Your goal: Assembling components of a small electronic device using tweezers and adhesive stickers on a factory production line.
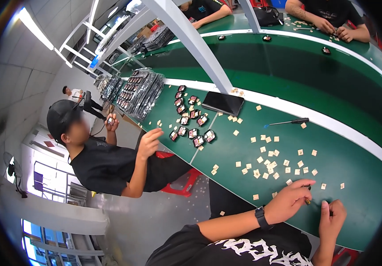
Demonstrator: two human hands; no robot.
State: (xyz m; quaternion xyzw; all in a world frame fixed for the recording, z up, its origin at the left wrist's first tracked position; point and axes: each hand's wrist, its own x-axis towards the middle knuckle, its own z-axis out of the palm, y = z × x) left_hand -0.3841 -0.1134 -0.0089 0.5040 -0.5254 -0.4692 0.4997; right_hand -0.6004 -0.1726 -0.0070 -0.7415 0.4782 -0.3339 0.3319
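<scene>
My left hand (287, 204), with a black watch on its wrist, is over the near edge of the green table. Its fingers are closed on a small dark piece with a yellowish part (307, 201), mostly hidden by the hand. Just to the right, my right hand (334, 216) is curled at the table's edge with its thumb raised; whatever its fingers hold is hidden. The hands are apart. Many small tan square pieces (273, 164) lie scattered on the table beyond my left hand. A screwdriver (292, 121) with a black handle lies farther back.
Small black-cased units (195, 114) sit in a group at the left, beside a black flat device (223, 103). Stacked clear trays (141, 94) stand past them. A co-worker (106, 164) sits at my left. A grey post (200, 48) rises by a green conveyor belt (288, 55).
</scene>
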